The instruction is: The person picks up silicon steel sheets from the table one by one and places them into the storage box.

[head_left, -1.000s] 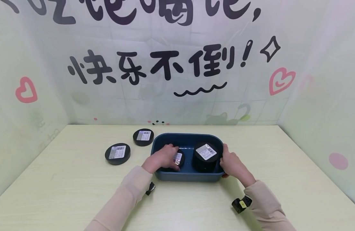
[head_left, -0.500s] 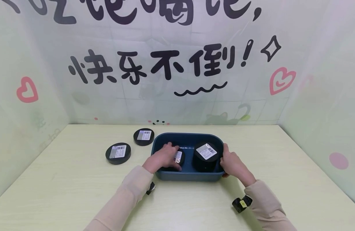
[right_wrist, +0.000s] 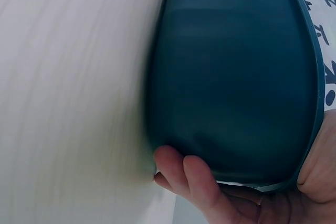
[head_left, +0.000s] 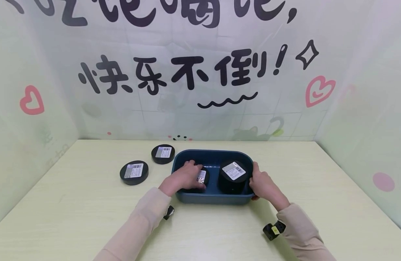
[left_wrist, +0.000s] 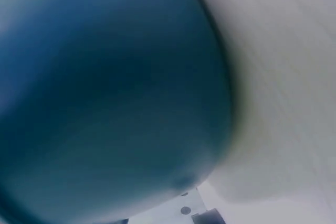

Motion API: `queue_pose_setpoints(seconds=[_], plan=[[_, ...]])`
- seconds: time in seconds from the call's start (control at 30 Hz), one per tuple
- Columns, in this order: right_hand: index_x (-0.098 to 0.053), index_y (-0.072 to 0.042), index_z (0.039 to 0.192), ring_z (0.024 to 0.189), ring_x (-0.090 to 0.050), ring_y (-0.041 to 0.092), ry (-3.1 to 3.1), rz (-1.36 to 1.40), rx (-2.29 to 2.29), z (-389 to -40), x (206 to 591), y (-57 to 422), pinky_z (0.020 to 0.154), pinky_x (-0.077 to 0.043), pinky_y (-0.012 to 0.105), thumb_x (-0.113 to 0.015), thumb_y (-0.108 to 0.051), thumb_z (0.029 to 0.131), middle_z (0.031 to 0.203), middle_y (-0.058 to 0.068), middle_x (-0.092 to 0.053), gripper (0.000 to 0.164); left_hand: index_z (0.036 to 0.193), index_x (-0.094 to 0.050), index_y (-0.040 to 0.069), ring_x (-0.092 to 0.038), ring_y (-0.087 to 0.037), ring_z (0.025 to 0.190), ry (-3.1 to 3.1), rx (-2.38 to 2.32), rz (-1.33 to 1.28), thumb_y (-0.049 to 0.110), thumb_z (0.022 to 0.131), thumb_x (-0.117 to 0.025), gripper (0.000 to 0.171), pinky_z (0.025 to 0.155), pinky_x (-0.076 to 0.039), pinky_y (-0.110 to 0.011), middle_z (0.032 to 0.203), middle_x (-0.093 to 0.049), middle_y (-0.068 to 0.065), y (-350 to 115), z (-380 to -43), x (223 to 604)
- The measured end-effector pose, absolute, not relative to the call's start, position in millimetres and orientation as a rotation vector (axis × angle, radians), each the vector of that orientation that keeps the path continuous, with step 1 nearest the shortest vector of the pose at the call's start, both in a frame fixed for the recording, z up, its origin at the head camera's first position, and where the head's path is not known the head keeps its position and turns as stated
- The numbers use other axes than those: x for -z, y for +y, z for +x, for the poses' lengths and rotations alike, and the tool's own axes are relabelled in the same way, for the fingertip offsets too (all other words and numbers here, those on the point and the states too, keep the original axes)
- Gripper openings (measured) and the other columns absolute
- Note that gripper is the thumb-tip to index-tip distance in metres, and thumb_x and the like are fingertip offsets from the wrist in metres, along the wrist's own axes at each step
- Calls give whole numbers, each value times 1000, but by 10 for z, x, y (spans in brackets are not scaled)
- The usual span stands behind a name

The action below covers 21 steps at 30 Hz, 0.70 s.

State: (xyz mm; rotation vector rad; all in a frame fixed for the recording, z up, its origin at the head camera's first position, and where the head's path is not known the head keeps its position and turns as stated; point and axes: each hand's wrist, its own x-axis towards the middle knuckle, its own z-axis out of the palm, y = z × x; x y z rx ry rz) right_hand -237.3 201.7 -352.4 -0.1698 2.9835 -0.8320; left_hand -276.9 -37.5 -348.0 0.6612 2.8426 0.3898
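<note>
Two labelled black discs lay on the surface (head_left: 200, 232), left of the fingers of the left hand (head_left: 187, 177): the near disc (head_left: 134, 173) and, farther back, the far disc (head_left: 163, 154), which sat just beside the blue bin (head_left: 213, 198). Inside the bin, the left fingers were bent over the inner disc (head_left: 204, 177), gripping it and partly covering it. The bin's front wall stood on the near side of these fingers. To their right, a taller black cylinder (head_left: 232, 186), with a label (head_left: 234, 170) on top, occupied the space between the inner disc and the right hand (head_left: 263, 184). The right fingers were curled around the bin's right end. Beyond both sets of fingers, a printed backdrop (head_left: 174, 125) bounded the rear of the surface.
</note>
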Motion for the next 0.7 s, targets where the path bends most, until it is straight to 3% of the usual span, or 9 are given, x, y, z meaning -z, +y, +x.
queue_pose_setpoints(seconds=[0.2, 0.4, 0.7], plan=[[-25, 8, 122, 51, -62, 33, 3006, -186, 794, -2369, 3523, 2020, 51, -51, 35, -43, 3, 84, 66, 31, -53, 42, 127, -53, -4, -48, -33, 110, 2863, -478, 762, 26, 83, -70, 56, 97, -41, -42, 127, -51, -23, -435, -2738, 3420], [-25, 8, 123, 48, -62, 31, 2986, -168, 824, -2366, 3531, 2018, 46, -49, 32, -43, 3, 85, 67, 31, -52, 42, 121, -57, -4, -50, -32, 117, 2920, -578, 926, 19, 86, -65, 43, 100, -40, -42, 126, -54, -20, -507, -2719, 3341], [-25, 10, 122, 47, -62, 31, 2993, -180, 833, -2355, 3516, 2012, 44, -49, 32, -43, 3, 84, 65, 31, -52, 42, 117, -58, -7, -53, -34, 114, 3078, -738, 1019, 12, 86, -63, 37, 97, -43, -44, 120, -58, -21, -743, -2726, 3224]])
